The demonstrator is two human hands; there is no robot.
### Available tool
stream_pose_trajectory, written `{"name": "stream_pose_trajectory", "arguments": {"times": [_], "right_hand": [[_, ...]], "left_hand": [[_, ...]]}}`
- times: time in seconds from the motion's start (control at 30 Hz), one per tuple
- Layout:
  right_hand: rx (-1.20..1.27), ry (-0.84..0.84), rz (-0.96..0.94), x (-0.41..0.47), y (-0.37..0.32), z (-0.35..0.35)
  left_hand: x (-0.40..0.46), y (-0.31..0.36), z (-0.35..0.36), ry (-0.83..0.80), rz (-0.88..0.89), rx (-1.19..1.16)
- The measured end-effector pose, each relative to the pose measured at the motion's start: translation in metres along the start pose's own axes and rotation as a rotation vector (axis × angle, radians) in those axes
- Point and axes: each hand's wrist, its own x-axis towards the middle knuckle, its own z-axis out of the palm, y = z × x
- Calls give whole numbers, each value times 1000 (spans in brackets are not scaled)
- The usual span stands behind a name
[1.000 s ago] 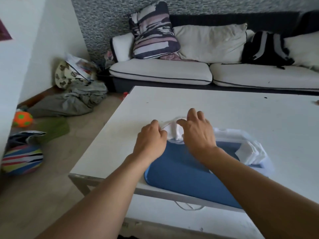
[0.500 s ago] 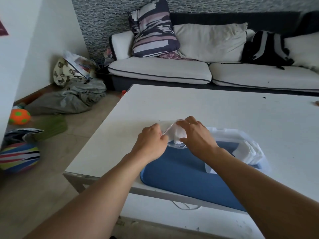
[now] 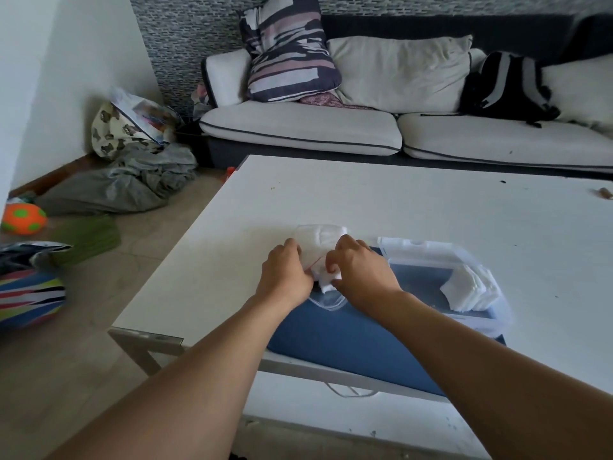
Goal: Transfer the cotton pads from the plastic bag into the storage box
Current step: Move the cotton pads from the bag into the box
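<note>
A clear plastic bag (image 3: 315,239) of white cotton pads lies on the white table (image 3: 414,207), just left of a clear storage box (image 3: 477,260) with a blue lid (image 3: 348,333) leaning at its near side. My left hand (image 3: 285,273) grips the bag's near end. My right hand (image 3: 361,273) pinches a clump of cotton pads (image 3: 326,280) at the bag's mouth. A stack of white pads (image 3: 471,290) sits in the box's right end.
A white sofa (image 3: 331,127) with cushions and a black backpack (image 3: 507,84) stands beyond the table. On the floor to the left lie grey clothes (image 3: 126,184), an orange ball (image 3: 23,219) and a striped ball (image 3: 30,297). The table's near edge is close below my forearms.
Both hands have drawn closer together on the bag. My right hand has pulled pads towards me, out of the bag's mouth; more of the bag shows beyond my fingers.
</note>
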Motion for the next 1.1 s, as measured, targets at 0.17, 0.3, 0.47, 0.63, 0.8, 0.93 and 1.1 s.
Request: {"name": "stream_pose_trajectory", "arguments": {"times": [0.17, 0.3, 0.47, 0.63, 0.8, 0.93, 1.1], "right_hand": [[-18, 21, -48, -8, 2, 2], [58, 42, -183, -11, 1, -8], [459, -45, -88, -13, 6, -28], [704, 3, 28, -23, 18, -40], [1248, 44, 211, -26, 26, -56], [1675, 40, 366, -24, 37, -65], [1851, 12, 408, -17, 36, -64]], "left_hand": [[2, 1, 2, 21, -26, -29], [5, -1, 5, 49, -33, 0], [7, -2, 3, 15, -39, 15], [6, -1, 3, -5, -36, -5], [5, -2, -4, -115, -64, 57], [-4, 28, -22, -133, -27, -34], [-19, 81, -27, -147, -203, -991]]}}
